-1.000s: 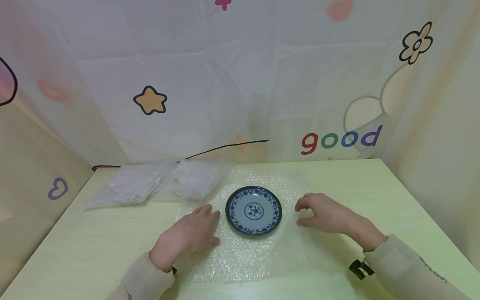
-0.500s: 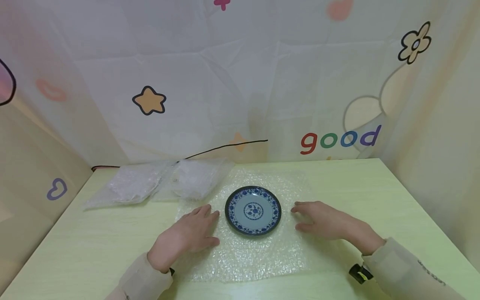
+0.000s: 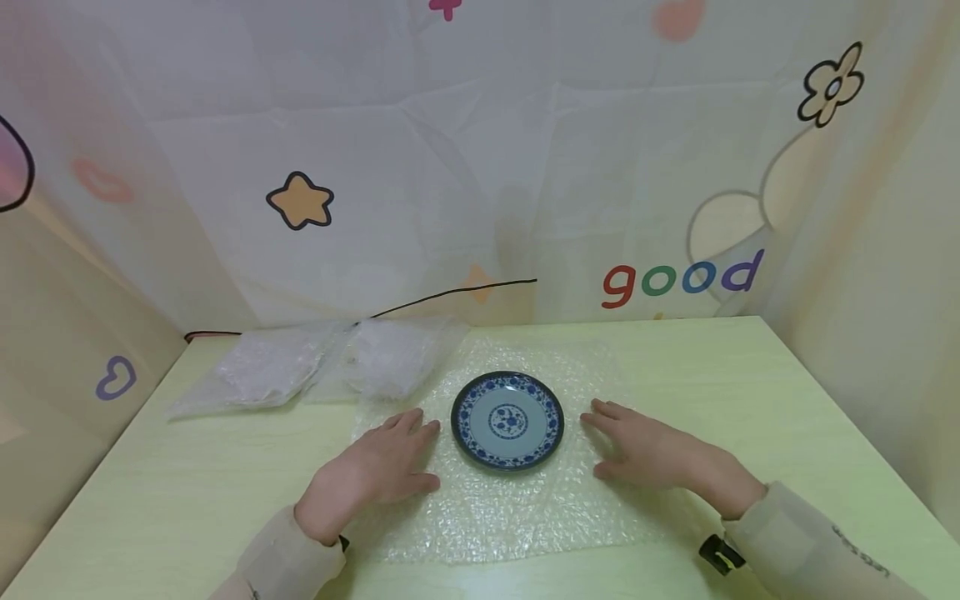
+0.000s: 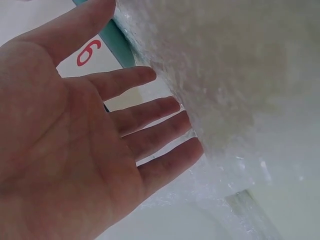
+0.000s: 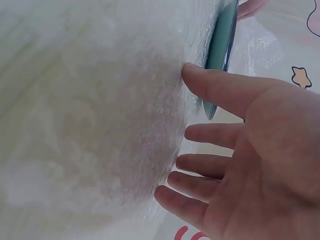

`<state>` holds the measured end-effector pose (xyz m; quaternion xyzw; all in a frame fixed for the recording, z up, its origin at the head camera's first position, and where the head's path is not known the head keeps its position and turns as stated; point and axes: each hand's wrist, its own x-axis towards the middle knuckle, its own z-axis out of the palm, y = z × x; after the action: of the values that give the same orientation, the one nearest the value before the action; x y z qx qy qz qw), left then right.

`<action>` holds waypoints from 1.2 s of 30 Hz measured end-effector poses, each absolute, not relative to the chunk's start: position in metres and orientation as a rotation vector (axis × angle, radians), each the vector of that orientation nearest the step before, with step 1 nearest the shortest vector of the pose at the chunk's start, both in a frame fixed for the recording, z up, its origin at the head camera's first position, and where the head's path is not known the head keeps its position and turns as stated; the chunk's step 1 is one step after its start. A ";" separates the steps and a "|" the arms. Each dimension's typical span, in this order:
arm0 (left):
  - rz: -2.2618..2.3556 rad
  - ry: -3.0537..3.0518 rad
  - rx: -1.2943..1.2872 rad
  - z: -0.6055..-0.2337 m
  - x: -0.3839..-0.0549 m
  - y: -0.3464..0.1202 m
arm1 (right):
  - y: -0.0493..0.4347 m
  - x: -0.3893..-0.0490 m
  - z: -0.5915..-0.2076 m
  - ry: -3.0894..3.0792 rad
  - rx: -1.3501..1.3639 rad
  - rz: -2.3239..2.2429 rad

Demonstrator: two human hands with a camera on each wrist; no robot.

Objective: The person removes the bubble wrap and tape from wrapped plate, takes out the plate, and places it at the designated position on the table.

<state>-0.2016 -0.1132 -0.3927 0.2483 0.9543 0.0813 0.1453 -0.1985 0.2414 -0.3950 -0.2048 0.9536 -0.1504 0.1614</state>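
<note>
A round plate with a blue floral rim and a dark edge lies face up on a sheet of bubble wrap. To the left of the plate, my left hand has its fingers spread, with the tips touching the wrap. My right hand is at the plate's right, its fingertips also on the bubble wrap. Neither hand touches the plate. In the right wrist view, the plate's green underside shows beyond my thumb; the fingers are extended and hold nothing. The left palm likewise holds nothing.
Two clear packets of bubble wrap, one at the far left and one beside it, lie along the back of the pale table. A printed cloth hangs behind the table and at its sides.
My right hand has lowered and its bent fingers have straightened onto the bubble wrap, flattening the right part of the sheet. The left hand and the plate have stayed in place.
</note>
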 end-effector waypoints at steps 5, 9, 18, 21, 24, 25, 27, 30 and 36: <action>0.251 2.749 0.707 -0.393 -0.201 -0.113 | 0.245 -0.193 -0.396 2.677 -0.664 -0.341; 0.265 2.738 0.696 -0.393 -0.200 -0.113 | 0.247 -0.191 -0.397 2.657 -0.709 -0.325; 0.253 2.729 0.713 -0.392 -0.199 -0.114 | 0.244 -0.192 -0.393 2.686 -0.660 -0.336; 0.249 2.728 0.715 -0.391 -0.200 -0.114 | 0.241 -0.193 -0.390 2.700 -0.644 -0.311; 0.241 2.726 0.716 -0.392 -0.200 -0.113 | 0.236 -0.196 -0.387 2.734 -0.601 -0.313; 0.239 2.726 0.718 -0.392 -0.200 -0.113 | 0.234 -0.198 -0.387 2.750 -0.585 -0.318; 0.235 2.727 0.722 -0.392 -0.201 -0.113 | 0.231 -0.201 -0.385 2.784 -0.563 -0.335; 0.227 2.729 0.727 -0.392 -0.201 -0.113 | 0.227 -0.208 -0.383 2.829 -0.567 -0.363; 0.234 2.729 0.714 -0.392 -0.201 -0.113 | 0.220 -0.220 -0.381 2.858 -0.598 -0.469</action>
<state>-0.2014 -0.1126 -0.3919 0.2493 0.9525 0.0815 0.1546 -0.2204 0.2201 -0.3813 -0.2014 0.9623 -0.1579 0.0919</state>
